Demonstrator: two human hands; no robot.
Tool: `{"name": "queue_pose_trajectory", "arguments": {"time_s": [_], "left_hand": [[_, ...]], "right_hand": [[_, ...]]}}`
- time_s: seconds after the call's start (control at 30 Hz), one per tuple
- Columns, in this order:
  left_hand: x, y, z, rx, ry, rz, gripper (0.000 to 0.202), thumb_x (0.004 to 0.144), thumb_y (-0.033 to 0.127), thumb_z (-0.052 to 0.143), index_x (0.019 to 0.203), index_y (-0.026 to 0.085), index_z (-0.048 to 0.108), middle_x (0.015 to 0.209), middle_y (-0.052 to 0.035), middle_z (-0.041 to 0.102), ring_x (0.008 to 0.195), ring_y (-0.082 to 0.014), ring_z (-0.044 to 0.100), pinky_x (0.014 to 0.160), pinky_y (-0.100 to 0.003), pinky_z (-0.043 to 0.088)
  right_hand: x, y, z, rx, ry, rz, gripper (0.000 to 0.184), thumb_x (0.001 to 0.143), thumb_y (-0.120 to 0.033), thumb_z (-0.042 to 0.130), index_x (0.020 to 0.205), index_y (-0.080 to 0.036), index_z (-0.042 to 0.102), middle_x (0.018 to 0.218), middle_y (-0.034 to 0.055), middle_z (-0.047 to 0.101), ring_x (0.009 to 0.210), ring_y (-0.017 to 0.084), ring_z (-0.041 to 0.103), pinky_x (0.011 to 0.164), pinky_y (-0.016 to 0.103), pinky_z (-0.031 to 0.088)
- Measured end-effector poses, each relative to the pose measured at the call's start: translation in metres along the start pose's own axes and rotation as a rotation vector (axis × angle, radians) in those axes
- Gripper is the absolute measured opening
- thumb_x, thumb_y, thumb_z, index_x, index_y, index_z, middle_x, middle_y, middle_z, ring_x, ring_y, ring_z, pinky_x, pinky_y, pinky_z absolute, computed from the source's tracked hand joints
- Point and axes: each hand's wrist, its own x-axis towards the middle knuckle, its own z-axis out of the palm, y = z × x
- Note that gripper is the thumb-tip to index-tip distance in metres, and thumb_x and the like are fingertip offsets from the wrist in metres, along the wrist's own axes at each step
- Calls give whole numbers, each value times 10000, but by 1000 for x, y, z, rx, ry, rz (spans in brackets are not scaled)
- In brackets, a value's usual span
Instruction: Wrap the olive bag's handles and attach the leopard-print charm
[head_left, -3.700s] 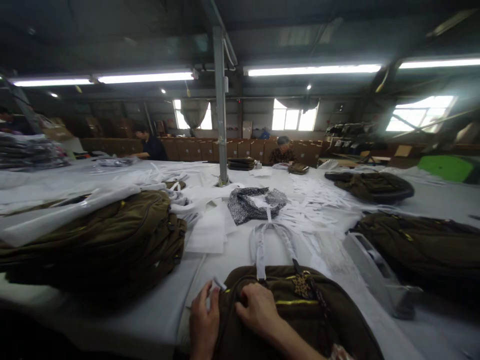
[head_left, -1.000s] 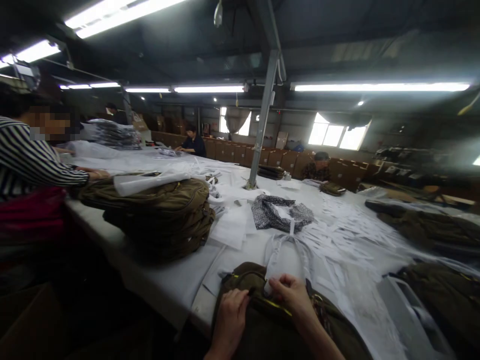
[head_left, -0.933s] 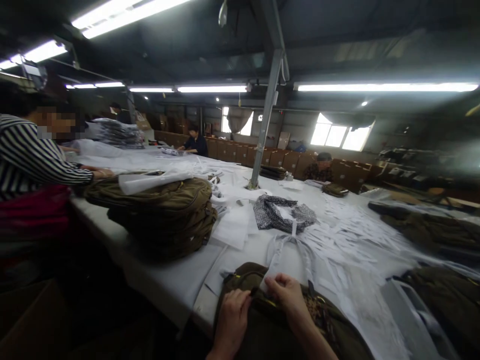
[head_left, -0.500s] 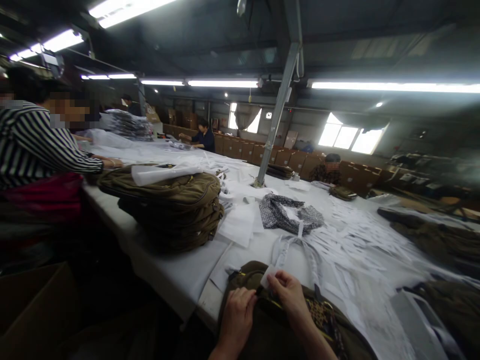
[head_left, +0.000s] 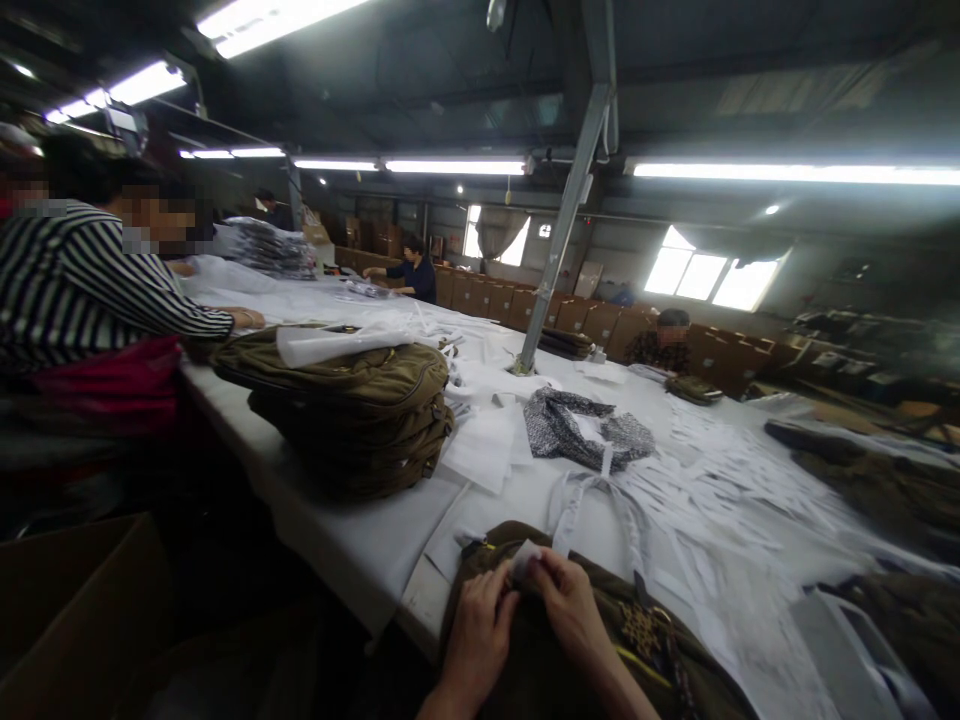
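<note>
An olive-brown bag (head_left: 525,660) with yellow zip edging lies at the table edge before me. Wrapped handles (head_left: 600,510) stretch from its far side, and a patterned ornament (head_left: 641,630) hangs on its right part. Over the bag's upper left, both hands meet at a small white piece of paper or tissue (head_left: 525,560). My right hand (head_left: 564,592) pinches it between thumb and fingers. My left hand (head_left: 480,620) is closed at its near side, fingertips touching the piece. Whatever lies beneath the fingers is hidden.
A stack of similar bags (head_left: 352,410) stands on the white table (head_left: 360,545) to the left. Beyond are a grey patterned cloth (head_left: 577,425), loose paper strips and a metal post (head_left: 566,230). A co-worker in stripes (head_left: 112,270) leans in at left. An open carton (head_left: 82,600) sits lower left.
My right hand has moved slightly down and left, bringing the white piece against my left fingers. The dark strap end seen between the hands is now covered. The view has shifted a little.
</note>
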Motion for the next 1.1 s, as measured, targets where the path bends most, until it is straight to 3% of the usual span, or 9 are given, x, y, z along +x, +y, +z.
{"name": "queue_pose_trajectory", "arguments": {"time_s": [0.13, 0.27, 0.43, 0.5, 0.6, 0.7, 0.87, 1.0, 1.1], "left_hand": [[-2, 2, -6, -201, -58, -142, 619, 817, 212, 446, 1378, 168, 188, 891, -30, 641, 847, -164, 580, 861, -331, 429], [0, 9, -13, -307, -81, -174, 611, 846, 257, 416, 1380, 155, 138, 884, -17, 648, 855, -148, 585, 884, -311, 404], [8, 15, -15, -326, -54, -200, 427, 875, 314, 367, 1275, 167, 370, 760, 1, 656, 750, -148, 607, 768, -266, 436], [10, 14, -14, -282, -50, -187, 290, 866, 320, 385, 1070, 200, 553, 777, -5, 660, 747, -152, 610, 709, -248, 440], [11, 9, -11, -226, -42, -197, 250, 855, 327, 404, 823, 211, 623, 722, 5, 650, 678, -147, 603, 634, -236, 441], [12, 5, -10, -224, -29, -197, 214, 829, 302, 450, 801, 218, 644, 778, -2, 666, 739, -151, 613, 696, -242, 459], [14, 4, -13, -240, -36, -162, 162, 765, 240, 526, 706, 211, 674, 1045, -45, 644, 1020, -193, 565, 911, -293, 417], [14, 7, -16, -304, -66, -154, 159, 765, 224, 513, 704, 196, 657, 1018, -58, 650, 993, -194, 582, 880, -288, 446], [14, 8, -18, -403, -71, -252, 237, 749, 245, 545, 966, 171, 605, 1063, -82, 632, 823, -168, 634, 759, -265, 496]], "right_hand": [[-1, 2, 7, -38, 38, -18, 285, 867, -311, 437, 936, -150, 661, 767, 37, 662, 723, 190, 592, 670, 247, 434], [0, 5, 9, -67, 9, -47, 278, 880, -274, 407, 974, -172, 648, 814, 40, 667, 736, 184, 598, 692, 248, 439], [0, 2, 7, -98, -79, -120, 259, 877, -229, 393, 899, -189, 648, 730, 17, 634, 683, 166, 576, 703, 251, 445], [0, 3, 7, -97, -80, -115, 254, 870, -215, 395, 916, -186, 643, 750, 24, 639, 718, 175, 588, 710, 257, 448], [1, 8, 5, -82, -40, -31, 285, 862, -250, 422, 1072, -169, 596, 805, 45, 655, 761, 197, 604, 726, 287, 458], [2, 17, 2, 13, -22, 60, 374, 856, -336, 453, 1171, -151, 534, 917, 78, 665, 832, 216, 615, 770, 317, 471], [6, 20, 2, 125, -74, 97, 375, 819, -387, 525, 1084, -131, 593, 1015, 105, 663, 935, 239, 609, 841, 334, 464], [8, 9, 3, 90, -160, 59, 266, 790, -309, 576, 975, -145, 672, 894, 66, 699, 852, 234, 628, 796, 325, 467], [7, 3, 5, 76, -185, 50, 209, 792, -281, 571, 885, -154, 709, 829, 49, 709, 803, 227, 635, 748, 307, 467]]}}
